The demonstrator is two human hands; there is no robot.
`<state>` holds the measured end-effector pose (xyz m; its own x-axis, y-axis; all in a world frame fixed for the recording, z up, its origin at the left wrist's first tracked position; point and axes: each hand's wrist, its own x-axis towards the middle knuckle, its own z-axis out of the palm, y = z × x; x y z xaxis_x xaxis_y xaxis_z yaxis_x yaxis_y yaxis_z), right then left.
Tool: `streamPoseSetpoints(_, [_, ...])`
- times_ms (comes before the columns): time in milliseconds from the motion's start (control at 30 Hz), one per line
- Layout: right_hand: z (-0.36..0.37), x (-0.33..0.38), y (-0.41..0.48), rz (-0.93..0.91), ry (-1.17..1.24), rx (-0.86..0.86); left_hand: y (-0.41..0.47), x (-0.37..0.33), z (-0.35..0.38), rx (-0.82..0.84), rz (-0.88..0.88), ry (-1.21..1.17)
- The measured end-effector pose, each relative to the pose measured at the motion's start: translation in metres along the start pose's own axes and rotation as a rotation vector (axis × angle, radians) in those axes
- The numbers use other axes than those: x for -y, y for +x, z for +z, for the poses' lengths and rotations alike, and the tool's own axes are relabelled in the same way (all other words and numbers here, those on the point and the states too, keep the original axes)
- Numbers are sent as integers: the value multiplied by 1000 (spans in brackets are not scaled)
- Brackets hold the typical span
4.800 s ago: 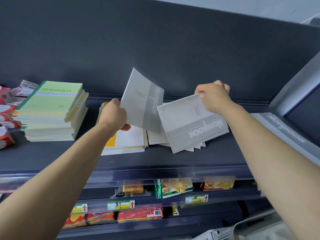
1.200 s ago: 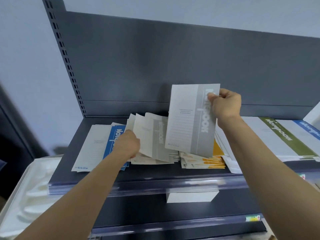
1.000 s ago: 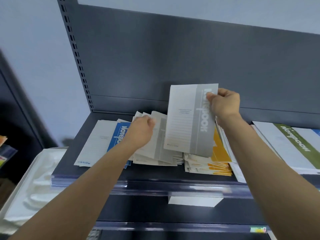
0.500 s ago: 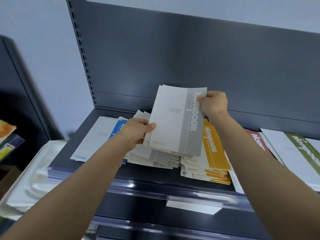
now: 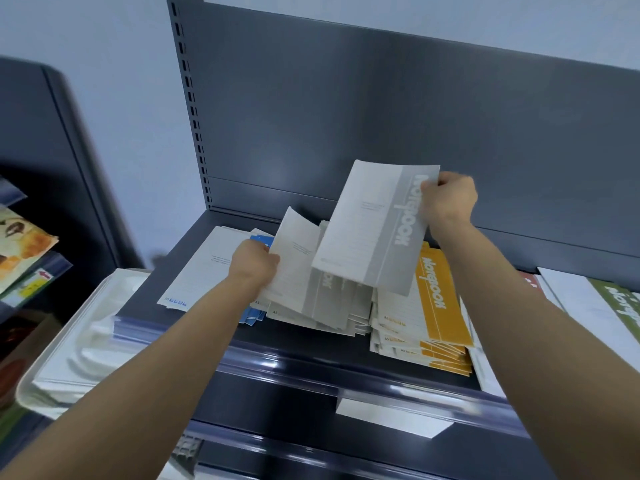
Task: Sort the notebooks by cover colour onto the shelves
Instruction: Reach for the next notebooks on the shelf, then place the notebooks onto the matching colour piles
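Note:
My right hand (image 5: 448, 202) pinches the top corner of a grey-striped notebook (image 5: 372, 226) and holds it tilted above the grey notebook pile (image 5: 332, 303) on the dark shelf (image 5: 311, 351). My left hand (image 5: 254, 263) grips several grey notebooks (image 5: 294, 261) at their left edge and props them up on that pile. A blue notebook pile (image 5: 254, 315) lies partly hidden under my left hand, with a white-covered notebook (image 5: 201, 271) to its left. An orange pile (image 5: 433, 306) sits to the right.
A green-striped notebook (image 5: 620, 303) and a red one (image 5: 530, 280) lie at the right end of the shelf. A white tray (image 5: 79, 341) stands left of the shelf, beside another rack with packets (image 5: 20, 251). A white label (image 5: 391, 415) hangs below the shelf rail.
I turned from another shelf to this one. In the last second my right hand lifted the grey notebook slightly higher and my left hand raised several grey notebooks upright on the pile.

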<state>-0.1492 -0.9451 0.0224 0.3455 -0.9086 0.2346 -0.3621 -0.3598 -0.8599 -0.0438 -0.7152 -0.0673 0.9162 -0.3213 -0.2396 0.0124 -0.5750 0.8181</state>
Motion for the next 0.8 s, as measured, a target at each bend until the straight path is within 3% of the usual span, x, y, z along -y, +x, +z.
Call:
streamPoseSetpoints(200, [31, -16, -24, 48, -57, 155, -5, 0, 4, 100, 44, -1])
streamPoseSetpoints(433, [58, -26, -41, 19, -180, 254, -8, -2, -4, -73, 202, 229])
streamPoseSetpoints(800, [55, -3, -50, -311, -524, 392, -23, -30, -14, -182, 461, 331])
